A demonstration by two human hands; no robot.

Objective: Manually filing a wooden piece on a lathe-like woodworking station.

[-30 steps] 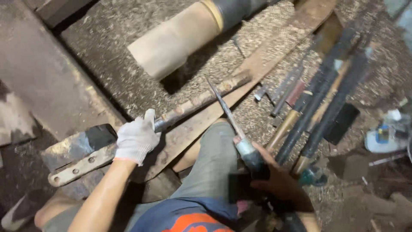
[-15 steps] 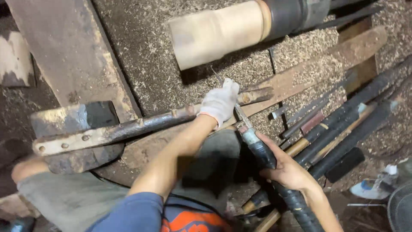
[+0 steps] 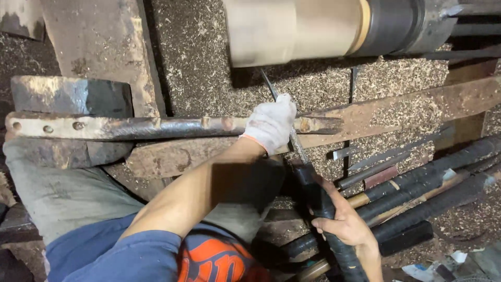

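Observation:
My left hand (image 3: 270, 122), in a white glove, presses on the blade of a long turning chisel (image 3: 292, 141) where it crosses a rusty metal tool rest bar (image 3: 156, 127). The chisel tip (image 3: 266, 81) points up toward a pale wooden cylinder (image 3: 292, 28) mounted on a lathe. My bare right hand (image 3: 344, 222) grips the chisel's black wrapped handle (image 3: 326, 209) lower down, near my knee.
Several other long chisels with black wrapped handles (image 3: 417, 188) lie at the right on wood shavings. A rusty flat beam (image 3: 407, 107) runs across under the cylinder. A dark metal lathe chuck (image 3: 412, 23) holds the cylinder. A metal block (image 3: 73, 96) sits at left.
The view has shifted closer to the cylinder. My gloved left hand slid right along the bar onto the chisel blade, and the chisel tip now reaches nearer the wood.

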